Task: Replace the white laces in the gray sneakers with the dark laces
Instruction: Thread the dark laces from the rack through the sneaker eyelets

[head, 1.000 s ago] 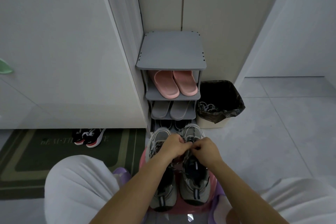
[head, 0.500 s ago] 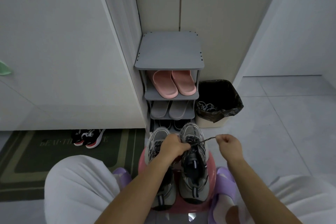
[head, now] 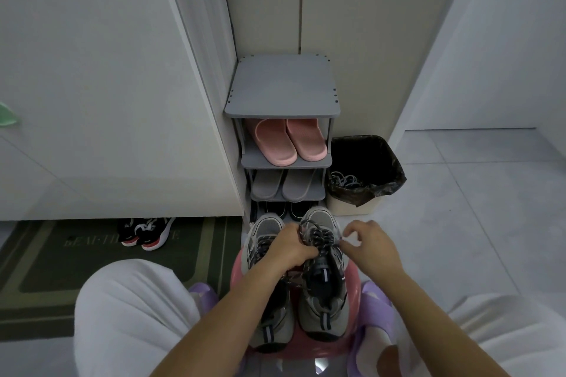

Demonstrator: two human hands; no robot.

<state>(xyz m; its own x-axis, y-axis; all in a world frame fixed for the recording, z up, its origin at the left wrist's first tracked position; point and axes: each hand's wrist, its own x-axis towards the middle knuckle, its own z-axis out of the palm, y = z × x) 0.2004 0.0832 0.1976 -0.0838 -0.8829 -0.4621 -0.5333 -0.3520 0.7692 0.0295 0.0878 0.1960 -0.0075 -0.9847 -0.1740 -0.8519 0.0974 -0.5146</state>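
Note:
Two gray sneakers stand side by side on a pink stool (head: 237, 269), toes away from me. The right sneaker (head: 324, 306) carries a dark lace (head: 318, 236) criss-crossed over its tongue. The left sneaker (head: 269, 324) also shows dark lacing, partly hidden by my arm. My left hand (head: 291, 249) grips the lace at the right sneaker's upper eyelets. My right hand (head: 372, 249) hovers just right of that shoe, its thumb and forefinger pinching the lace's end. White laces (head: 344, 179) lie in the bin.
A gray shoe rack (head: 283, 86) with pink slippers (head: 289, 139) and gray slippers stands ahead against the wall. A bin lined with a black bag (head: 367, 168) is right of it. Black-and-red shoes (head: 147, 231) sit on a green mat at left. My knees flank the stool.
My right hand drew the lace out to the right half a second ago, and has now come back close to the shoe. My left hand stayed on the lacing.

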